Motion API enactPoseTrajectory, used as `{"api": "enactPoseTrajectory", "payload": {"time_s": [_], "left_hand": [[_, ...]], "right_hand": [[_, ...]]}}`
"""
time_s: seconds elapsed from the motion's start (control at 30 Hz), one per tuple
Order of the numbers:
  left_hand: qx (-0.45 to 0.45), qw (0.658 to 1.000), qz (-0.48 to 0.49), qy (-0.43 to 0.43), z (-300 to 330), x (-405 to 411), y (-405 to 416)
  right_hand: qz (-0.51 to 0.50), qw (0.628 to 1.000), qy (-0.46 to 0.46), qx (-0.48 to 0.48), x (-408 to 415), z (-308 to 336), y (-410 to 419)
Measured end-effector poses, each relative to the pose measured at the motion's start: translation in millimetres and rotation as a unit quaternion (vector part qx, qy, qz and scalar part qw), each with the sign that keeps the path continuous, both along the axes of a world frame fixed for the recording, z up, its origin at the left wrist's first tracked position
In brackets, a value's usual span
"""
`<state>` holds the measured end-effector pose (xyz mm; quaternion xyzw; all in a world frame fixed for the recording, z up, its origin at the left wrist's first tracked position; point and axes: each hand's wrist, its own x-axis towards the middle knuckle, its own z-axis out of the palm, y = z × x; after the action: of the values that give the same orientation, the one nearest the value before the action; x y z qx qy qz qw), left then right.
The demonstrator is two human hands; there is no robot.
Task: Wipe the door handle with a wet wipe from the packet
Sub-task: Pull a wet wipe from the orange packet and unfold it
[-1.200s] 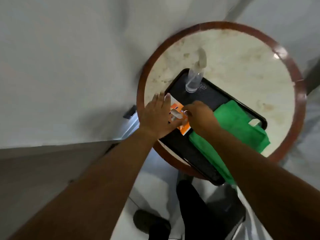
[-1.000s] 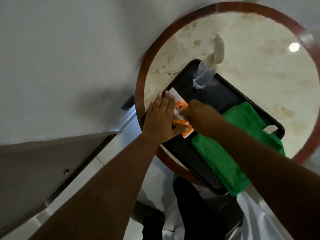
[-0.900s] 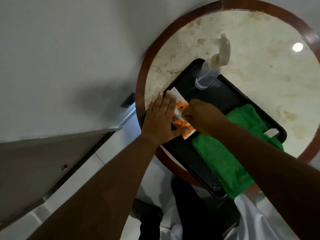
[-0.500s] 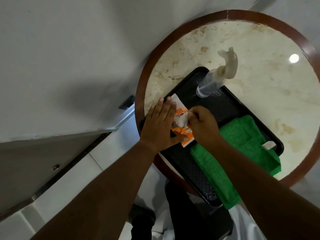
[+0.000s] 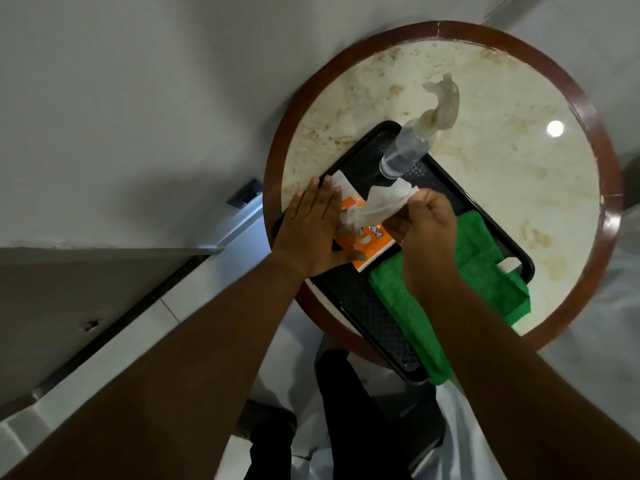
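Observation:
An orange and white wipe packet [image 5: 372, 241] lies on the near-left part of a black tray [image 5: 353, 299]. My left hand [image 5: 311, 230] lies flat on the packet's left side, fingers spread, pressing it down. My right hand [image 5: 427, 226] pinches a white wet wipe [image 5: 377, 206] that stretches up and to the right from the packet's opening; its lower end is still bunched at the packet. No door handle is in view.
The tray sits on a round marble table with a brown rim [image 5: 602, 188]. A clear spray bottle [image 5: 412, 147] stands at the tray's far end and a green cloth [image 5: 485, 271] lies on its right side. A grey wall and a door edge [image 5: 104, 306] are at left.
My right hand has drawn the wipe out of the packet, up and to the right. My left hand has stayed pressed on the packet. The camera has shifted slightly.

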<state>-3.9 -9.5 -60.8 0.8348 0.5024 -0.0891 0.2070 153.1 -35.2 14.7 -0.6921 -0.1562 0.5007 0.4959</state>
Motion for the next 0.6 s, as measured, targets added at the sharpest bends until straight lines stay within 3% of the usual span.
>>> {"api": "enactPoseTrajectory", "payload": {"time_s": [0.07, 0.13, 0.2, 0.27, 0.33, 0.43, 0.6], "left_hand": [[-0.003, 0.996, 0.029, -0.089, 21.2, -3.7, -10.7], [-0.059, 0.964, 0.121, -0.230, 50.9, -8.6, -29.3], [-0.199, 0.881, 0.263, -0.340, 87.4, -14.9, -50.1], [-0.282, 0.792, 0.376, -0.390, 122.0, -27.6, -68.8], [-0.275, 0.748, 0.438, -0.417, 155.3, -49.1, -83.2], [-0.212, 0.724, 0.488, -0.438, 207.5, -97.0, -102.7], [-0.134, 0.640, 0.546, -0.523, 303.0, -194.8, -142.5]], "right_hand": [[0.012, 1.000, -0.004, 0.000, -5.1, 6.4, -8.8], [0.018, 1.000, -0.005, -0.007, -16.2, 15.0, -20.5], [0.029, 0.999, 0.002, -0.014, -34.4, 29.4, -33.8], [0.048, 0.999, 0.024, -0.009, -62.8, 50.2, -47.5], [0.079, 0.996, 0.049, 0.012, -95.7, 77.1, -58.1], [0.157, 0.985, 0.057, 0.051, -142.1, 124.5, -72.8], [0.392, 0.914, -0.011, 0.105, -211.6, 214.9, -97.6]]}}
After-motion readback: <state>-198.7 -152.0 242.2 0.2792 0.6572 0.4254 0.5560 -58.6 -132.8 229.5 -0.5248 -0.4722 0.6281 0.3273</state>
